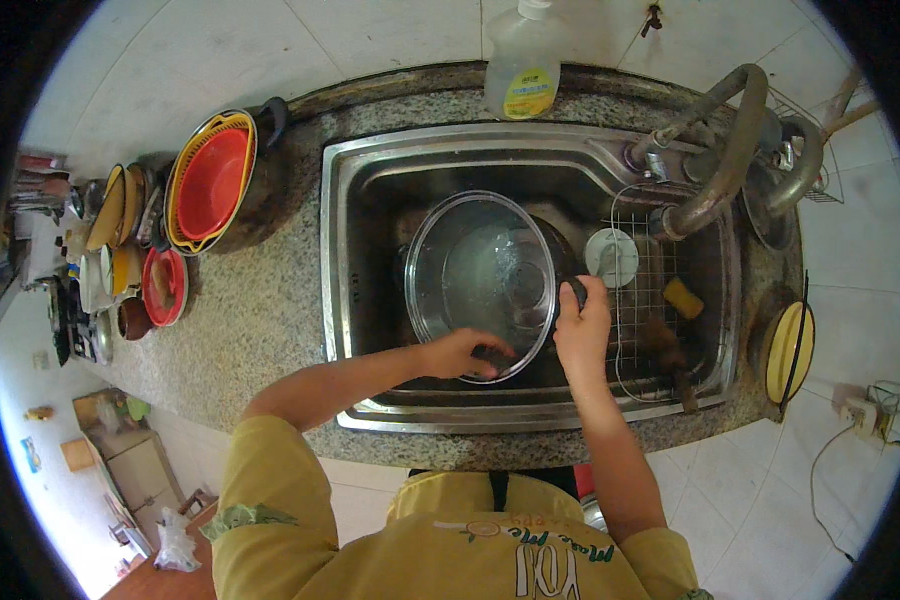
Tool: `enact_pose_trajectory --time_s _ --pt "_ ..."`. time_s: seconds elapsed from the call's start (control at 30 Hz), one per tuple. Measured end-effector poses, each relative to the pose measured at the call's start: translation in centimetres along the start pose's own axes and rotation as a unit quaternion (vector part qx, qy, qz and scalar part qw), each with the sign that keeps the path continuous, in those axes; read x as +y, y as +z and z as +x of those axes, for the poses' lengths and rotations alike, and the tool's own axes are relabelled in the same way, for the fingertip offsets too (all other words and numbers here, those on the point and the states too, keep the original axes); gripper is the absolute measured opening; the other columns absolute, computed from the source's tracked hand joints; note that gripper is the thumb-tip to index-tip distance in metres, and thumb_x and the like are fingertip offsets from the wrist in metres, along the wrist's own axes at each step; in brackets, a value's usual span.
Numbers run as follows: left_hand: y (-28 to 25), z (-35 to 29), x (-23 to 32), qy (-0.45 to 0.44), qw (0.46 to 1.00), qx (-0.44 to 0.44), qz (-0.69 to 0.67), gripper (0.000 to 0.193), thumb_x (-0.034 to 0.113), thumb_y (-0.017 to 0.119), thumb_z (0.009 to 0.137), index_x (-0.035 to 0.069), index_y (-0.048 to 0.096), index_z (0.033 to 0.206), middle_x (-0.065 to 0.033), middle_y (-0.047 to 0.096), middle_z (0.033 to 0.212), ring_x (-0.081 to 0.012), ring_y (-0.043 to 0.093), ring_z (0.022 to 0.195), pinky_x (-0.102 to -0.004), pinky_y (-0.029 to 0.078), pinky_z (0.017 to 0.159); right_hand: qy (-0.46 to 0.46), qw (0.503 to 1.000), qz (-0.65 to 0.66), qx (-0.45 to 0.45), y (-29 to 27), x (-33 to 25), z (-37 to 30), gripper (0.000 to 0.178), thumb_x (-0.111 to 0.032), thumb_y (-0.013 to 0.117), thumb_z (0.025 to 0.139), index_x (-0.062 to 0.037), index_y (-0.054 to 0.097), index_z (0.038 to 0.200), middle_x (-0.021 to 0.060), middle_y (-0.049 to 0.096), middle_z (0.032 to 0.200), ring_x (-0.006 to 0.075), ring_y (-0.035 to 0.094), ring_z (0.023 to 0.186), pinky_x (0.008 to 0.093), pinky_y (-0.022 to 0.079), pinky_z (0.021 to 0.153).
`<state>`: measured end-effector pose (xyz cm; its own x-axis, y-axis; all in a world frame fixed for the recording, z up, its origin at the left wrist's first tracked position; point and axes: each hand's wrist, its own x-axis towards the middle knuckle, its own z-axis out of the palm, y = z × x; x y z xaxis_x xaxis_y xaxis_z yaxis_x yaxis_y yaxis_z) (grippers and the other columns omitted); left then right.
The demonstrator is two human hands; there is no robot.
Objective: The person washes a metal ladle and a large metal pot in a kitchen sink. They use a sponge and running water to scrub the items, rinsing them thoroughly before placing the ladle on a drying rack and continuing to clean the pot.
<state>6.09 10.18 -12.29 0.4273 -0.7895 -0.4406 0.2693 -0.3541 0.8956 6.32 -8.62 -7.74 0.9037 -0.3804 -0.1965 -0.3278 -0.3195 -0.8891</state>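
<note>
Off to your left, red and yellow bowls (210,180) are standing stacked on the granite counter (260,310). In the steel sink (370,180), your left hand (462,353) is pressing a dark scrubbing pad (491,356) against the near rim of the glass lid (482,280), fingers closed over it. Your right hand (582,325) is clamping the lid's right edge, tilting it upright. You're looking mid-scrub; next you'll likely need to turn the lid and reach the unscrubbed rim. The wire rack (650,300) is sitting rightmost.
</note>
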Motion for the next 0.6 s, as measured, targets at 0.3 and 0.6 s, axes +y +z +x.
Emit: enact_pose_trajectory --time_s 0.3,0.6 --pt "-5.2 6.5 -2.9 0.006 0.984 0.093 -0.153 0.036 0.014 0.056 0.082 0.008 0.049 0.116 -0.0054 0.051 0.113 -0.0169 0.047 0.103 -0.0288 0.038 0.087 0.006 0.999 -0.025 -0.033 0.4 0.4 0.8 0.022 -0.015 0.049 0.084 0.0004 0.042 0.098 0.0164 0.053 0.071 0.0297 0.052 0.062 0.0361 0.041 0.057" --pt "-9.0 5.2 -5.9 -0.032 0.599 -0.029 0.799 0.029 0.016 0.053 0.072 0.01 0.059 0.099 -0.0103 0.055 0.104 -0.0246 0.05 0.102 -0.0392 0.035 0.092 0.161 0.973 0.149 -0.074 -0.7 -3.1 0.4 0.022 -0.016 0.047 0.086 -0.0045 0.039 0.102 -0.0001 0.039 0.054 0.0067 0.035 0.04 0.0223 0.029 0.033"
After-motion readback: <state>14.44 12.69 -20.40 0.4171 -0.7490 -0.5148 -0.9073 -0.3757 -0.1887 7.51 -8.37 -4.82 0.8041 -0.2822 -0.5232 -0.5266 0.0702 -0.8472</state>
